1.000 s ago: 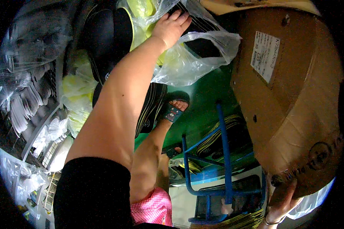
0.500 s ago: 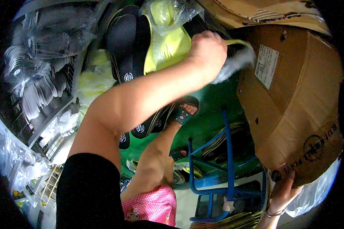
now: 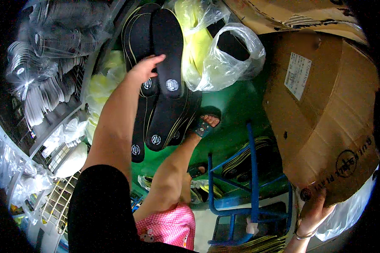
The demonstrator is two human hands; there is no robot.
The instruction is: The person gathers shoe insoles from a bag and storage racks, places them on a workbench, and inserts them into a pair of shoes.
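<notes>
My left hand [image 3: 141,69] reaches out over a pile of long black insoles [image 3: 168,50] with round white marks, fingers laid flat on the top ones. To the right of the pile lies a clear plastic bag [image 3: 228,63] with yellow insoles [image 3: 198,42] and a dark piece inside. My right hand [image 3: 314,211], with a bracelet on the wrist, grips the lower corner of a big brown cardboard box [image 3: 325,109] with a white label.
My sandalled foot [image 3: 204,124] stands on the green floor [image 3: 236,105] below the insoles. A blue metal frame [image 3: 251,168] stands by my leg. Bags of pale insoles [image 3: 42,84] and a wire rack [image 3: 59,202] fill the left side.
My left hand has let go of the clear plastic bag and moved left onto the black insoles. The right hand stays on the box's corner.
</notes>
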